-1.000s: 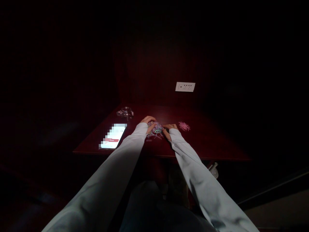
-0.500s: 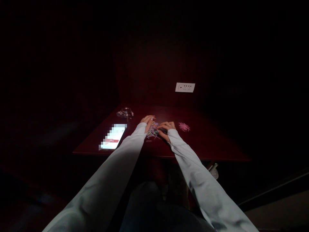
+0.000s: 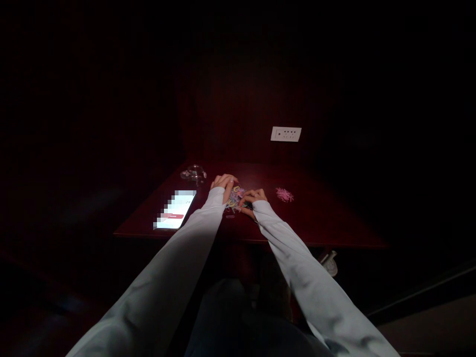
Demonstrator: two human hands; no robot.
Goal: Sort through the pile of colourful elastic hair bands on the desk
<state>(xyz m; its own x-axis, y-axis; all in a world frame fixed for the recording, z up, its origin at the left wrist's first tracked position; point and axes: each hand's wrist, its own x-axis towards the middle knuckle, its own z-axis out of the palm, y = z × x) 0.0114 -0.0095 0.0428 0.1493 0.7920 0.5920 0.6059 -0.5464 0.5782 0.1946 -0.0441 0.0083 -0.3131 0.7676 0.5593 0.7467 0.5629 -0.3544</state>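
L hand (image 3: 222, 183) arched over L edge of mixed clips (image 3: 235, 194), fingers side by side, grip can't tell. R hand (image 3: 256, 196) at R edge, thumb & index close tog., can't tell if pinching one. Pink clips (image 3: 284, 194) R of R fingers; phone (image 3: 175, 210) & clear tub (image 3: 195, 171) L of L fingers.

Dim room (image 3: 230, 131): desk (image 3: 316, 223), wall socket (image 3: 286, 134)

The left sleeve (image 3: 167, 272), at seven o'clock, is long, pale grey, creased; the right sleeve (image 3: 312, 282), at five, matches. Dark trousers (image 3: 223, 317) show at six.
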